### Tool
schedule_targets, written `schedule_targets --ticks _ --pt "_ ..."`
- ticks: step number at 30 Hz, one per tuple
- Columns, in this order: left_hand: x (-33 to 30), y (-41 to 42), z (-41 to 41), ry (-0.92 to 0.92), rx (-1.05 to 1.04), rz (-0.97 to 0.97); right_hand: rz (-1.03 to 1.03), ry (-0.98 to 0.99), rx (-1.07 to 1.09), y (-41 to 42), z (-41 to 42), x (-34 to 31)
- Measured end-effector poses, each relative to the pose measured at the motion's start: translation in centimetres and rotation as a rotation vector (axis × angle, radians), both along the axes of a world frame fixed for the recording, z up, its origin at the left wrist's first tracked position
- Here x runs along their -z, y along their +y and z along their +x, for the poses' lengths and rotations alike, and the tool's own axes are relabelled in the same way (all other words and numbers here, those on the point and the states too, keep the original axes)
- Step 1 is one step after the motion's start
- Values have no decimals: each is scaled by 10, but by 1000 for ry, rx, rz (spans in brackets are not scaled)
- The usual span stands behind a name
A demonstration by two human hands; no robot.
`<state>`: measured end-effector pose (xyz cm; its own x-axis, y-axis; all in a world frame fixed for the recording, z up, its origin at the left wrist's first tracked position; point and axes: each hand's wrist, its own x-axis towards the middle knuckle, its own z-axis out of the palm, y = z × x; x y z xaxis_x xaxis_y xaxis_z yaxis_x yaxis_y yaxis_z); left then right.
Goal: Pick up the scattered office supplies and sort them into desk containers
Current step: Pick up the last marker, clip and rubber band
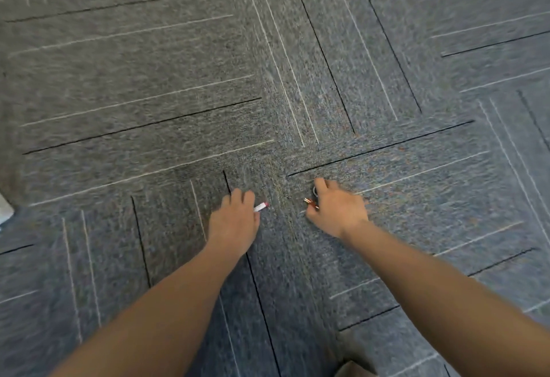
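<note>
Two bare hands are reaching down over the grey carpet-tile floor (178, 84) in the head view, and the gathering stage looks to be still going on — no desk containers are showing anywhere, so the sorting is all left to do. The left hand (235, 221) is curling around a small white stick with a red tip (262, 206), most likely a pen or marker, whose end is poking out past the knuckles toward the right. The right hand (336, 210) is closing its fingers over a thin red-and-gold pen-like piece (311, 203) — its tip is jutting out on the hand's left side — with something small, round and metallic (315, 190) just above it against the forefinger. Blur is making it hard to tell whether these are lifted clear of the floor. A pale object (5, 212) is sitting at the left edge.
</note>
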<state>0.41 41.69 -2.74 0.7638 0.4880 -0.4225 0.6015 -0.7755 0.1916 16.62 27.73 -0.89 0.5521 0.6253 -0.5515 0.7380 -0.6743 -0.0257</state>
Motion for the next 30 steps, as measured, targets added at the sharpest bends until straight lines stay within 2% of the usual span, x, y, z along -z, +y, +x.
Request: schedule_targets --ticks 4,10,15,18,22,30 --pt "6 -4 5 -24 51 9 -68 -64 -78 12 -13 3" --pt "-9 -2 1 -36 38 -23 -133 -42 -98 12 -18 -2" --pt "-72 23 -16 -14 7 -31 -152 -30 -216 35 -28 -72" --pt "-155 45 -41 -8 -72 -84 -143 -24 -326 69 -50 -154" --pt "-300 81 -89 -17 -258 -103 -81 -20 -487 126 -91 -290" --pt "-642 132 -245 -173 -750 44 281 -10 -924 254 -246 -632"
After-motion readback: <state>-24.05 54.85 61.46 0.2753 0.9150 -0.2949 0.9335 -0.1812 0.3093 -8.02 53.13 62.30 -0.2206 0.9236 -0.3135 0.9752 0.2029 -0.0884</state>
